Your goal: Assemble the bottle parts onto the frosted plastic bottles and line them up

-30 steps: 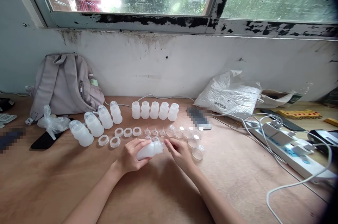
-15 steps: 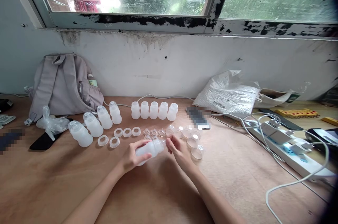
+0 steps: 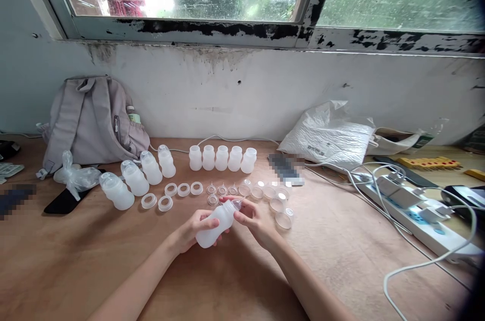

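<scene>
My left hand (image 3: 190,231) is wrapped round the body of a frosted baby bottle (image 3: 212,227), which tilts up to the right above the table. At its top sits a screw ring with a clear nipple (image 3: 237,204). The fingers of my right hand (image 3: 254,220) close round that ring, thumb in front and fingertips behind. Just beyond my hands lie clear nipples (image 3: 212,200), partly hidden by the bottle and fingers. White screw rings (image 3: 165,203) lie left of them, and clear caps (image 3: 283,219) spread to the right.
Several open bottles (image 3: 222,158) stand in a row at the back. Capped bottles (image 3: 116,192) stand at left by a grey backpack (image 3: 94,119). At right are a phone (image 3: 286,169), a silver bag (image 3: 329,134) and a power strip (image 3: 420,215) with loose cables.
The bottle has tipped more upright, its base swinging lower. My right hand has moved from the nipple tip to close round the ring at the bottle's top.
</scene>
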Motion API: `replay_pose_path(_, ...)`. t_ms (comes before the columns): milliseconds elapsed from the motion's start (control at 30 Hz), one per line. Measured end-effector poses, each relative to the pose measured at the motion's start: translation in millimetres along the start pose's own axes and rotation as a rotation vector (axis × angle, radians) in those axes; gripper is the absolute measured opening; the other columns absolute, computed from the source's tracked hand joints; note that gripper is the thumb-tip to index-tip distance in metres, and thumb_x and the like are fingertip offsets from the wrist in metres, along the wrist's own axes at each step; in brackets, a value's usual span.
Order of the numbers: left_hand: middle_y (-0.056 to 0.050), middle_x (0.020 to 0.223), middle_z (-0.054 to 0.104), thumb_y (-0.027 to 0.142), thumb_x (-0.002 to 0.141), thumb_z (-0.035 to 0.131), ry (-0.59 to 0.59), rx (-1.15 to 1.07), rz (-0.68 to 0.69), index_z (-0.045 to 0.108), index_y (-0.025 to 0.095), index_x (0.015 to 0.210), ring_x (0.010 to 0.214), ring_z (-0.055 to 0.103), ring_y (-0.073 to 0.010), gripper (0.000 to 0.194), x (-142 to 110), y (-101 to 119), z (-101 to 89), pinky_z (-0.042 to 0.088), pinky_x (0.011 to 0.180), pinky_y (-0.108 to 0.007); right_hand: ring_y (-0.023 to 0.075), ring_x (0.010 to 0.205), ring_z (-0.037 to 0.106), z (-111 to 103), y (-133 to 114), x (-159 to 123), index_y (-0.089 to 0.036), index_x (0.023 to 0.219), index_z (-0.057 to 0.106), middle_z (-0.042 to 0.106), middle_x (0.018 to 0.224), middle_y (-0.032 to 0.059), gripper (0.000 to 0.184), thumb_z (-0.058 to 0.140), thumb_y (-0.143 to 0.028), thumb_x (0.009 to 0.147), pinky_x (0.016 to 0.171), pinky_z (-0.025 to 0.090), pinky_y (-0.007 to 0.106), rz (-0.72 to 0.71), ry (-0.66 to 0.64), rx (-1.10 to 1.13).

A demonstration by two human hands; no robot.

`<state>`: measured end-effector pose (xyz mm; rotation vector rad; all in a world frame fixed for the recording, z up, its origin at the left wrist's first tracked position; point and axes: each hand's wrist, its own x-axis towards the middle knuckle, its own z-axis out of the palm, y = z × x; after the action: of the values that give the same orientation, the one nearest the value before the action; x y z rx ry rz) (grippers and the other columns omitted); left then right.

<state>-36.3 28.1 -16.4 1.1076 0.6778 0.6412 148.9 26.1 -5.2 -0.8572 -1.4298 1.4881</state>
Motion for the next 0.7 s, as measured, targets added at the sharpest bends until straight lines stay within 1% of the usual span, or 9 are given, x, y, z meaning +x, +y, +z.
replay_pose_path(133, -0.001, 0.064, 0.055, 0.04, 0.066, 0.064, 0.156, 0.231, 0.127, 0.062, 0.011, 0.084, 0.055, 0.05, -0.0109, 0.034, 1.6, 0.4, 5.9, 0.038, 0.049, -0.021, 0.0229, 0.097, 0.054, 1.3, 1.5, 0.0, -0.022, 0.107, 0.058, 0.062, 0.103, 0.0078, 0.038, 0.059, -0.041, 0.074, 0.086, 0.042, 0.038, -0.046, 0.094, -0.097)
replay_pose_path(233, 0.0, 0.067, 0.057, 0.038, 0.068, 0.063, 0.227, 0.391, 0.227, 0.061, 0.013, 0.097, 0.058, 0.05, -0.0114, 0.039, 1.6, 0.6, 8.7, 0.038, 0.051, -0.021, 0.0212, 0.093, 0.055, -1.2, 0.7, 0.5, -0.022, 0.108, 0.057, 0.061, 0.104, 0.0072, 0.036, 0.057, -0.038, 0.076, 0.084, 0.043, 0.036, -0.084, 0.064, -0.144)
replay_pose_path(300, -0.002, 0.076, 0.061, 0.037, 0.07, 0.061, 0.287, 0.511, 0.278, 0.058, 0.014, 0.105, 0.063, 0.053, -0.0138, 0.041, 0.9, 0.2, 8.1, 0.042, 0.055, -0.023, 0.018, 0.081, 0.058, -6.8, 1.9, 2.1, -0.023, 0.113, 0.054, 0.059, 0.107, 0.0074, 0.037, 0.053, -0.038, 0.079, 0.073, 0.048, 0.032, -0.097, 0.089, -0.2)
replay_pose_path(400, -0.005, 0.089, 0.063, 0.034, 0.071, 0.061, 0.419, 0.7, 0.377, 0.055, 0.015, 0.108, 0.075, 0.058, -0.0188, 0.042, 0.6, -2.8, 2.9, 0.047, 0.065, -0.028, 0.0128, 0.06, 0.056, -21.2, 10.5, 7.3, -0.025, 0.122, 0.044, 0.055, 0.113, 0.009, 0.041, 0.045, -0.038, 0.083, 0.056, 0.049, 0.03, -0.119, 0.298, -0.429)
replay_pose_path(433, -0.005, 0.092, 0.063, 0.033, 0.07, 0.061, 0.452, 0.756, 0.406, 0.055, 0.015, 0.108, 0.079, 0.058, -0.0201, 0.043, 0.8, -4.2, 0.6, 0.048, 0.068, -0.029, 0.0135, 0.061, 0.057, -26.7, 15.1, 9.7, -0.025, 0.124, 0.042, 0.054, 0.115, 0.0093, 0.043, 0.045, -0.036, 0.083, 0.059, 0.049, 0.031, -0.138, 0.371, -0.546)
replay_pose_path(467, -0.006, 0.095, 0.064, 0.032, 0.069, 0.062, 0.475, 0.807, 0.431, 0.054, 0.016, 0.109, 0.082, 0.059, -0.0211, 0.043, 1.1, -5.8, -1.6, 0.048, 0.07, -0.03, 0.0161, 0.07, 0.059, -32.0, 20.1, 12.2, -0.025, 0.126, 0.04, 0.053, 0.115, 0.0092, 0.044, 0.045, -0.034, 0.083, 0.066, 0.049, 0.034, -0.169, 0.426, -0.666)
replay_pose_path(533, -0.007, 0.099, 0.063, 0.03, 0.069, 0.062, 0.501, 0.884, 0.474, 0.054, 0.017, 0.109, 0.086, 0.059, -0.0221, 0.043, 1.9, -8.3, -5.2, 0.049, 0.073, -0.032, 0.0219, 0.096, 0.055, -40.5, 29.7, 17.0, -0.025, 0.126, 0.04, 0.052, 0.118, 0.0086, 0.043, 0.043, -0.027, 0.083, 0.083, 0.044, 0.039, -0.237, 0.458, -0.852)
replay_pose_path(567, -0.007, 0.101, 0.063, 0.03, 0.069, 0.062, 0.51, 0.91, 0.494, 0.053, 0.017, 0.11, 0.088, 0.06, -0.0224, 0.043, 2.3, -9.1, -6.4, 0.049, 0.074, -0.032, 0.0231, 0.104, 0.051, -43.4, 33.4, 18.9, -0.024, 0.124, 0.042, 0.051, 0.119, 0.0089, 0.041, 0.043, -0.025, 0.083, 0.087, 0.042, 0.04, -0.256, 0.463, -0.913)
replay_pose_path(700, -0.008, 0.106, 0.063, 0.028, 0.068, 0.064, 0.526, 0.982, 0.549, 0.053, 0.017, 0.11, 0.094, 0.059, -0.0235, 0.045, 2.9, -9.9, -8.2, 0.05, 0.078, -0.033, 0.0258, 0.102, 0.052, -46.4, 37.7, 21.4, -0.019, 0.118, 0.046, 0.048, 0.12, 0.0123, 0.038, 0.044, -0.026, 0.081, 0.08, 0.045, 0.041, -0.245, 0.552, -1.023)
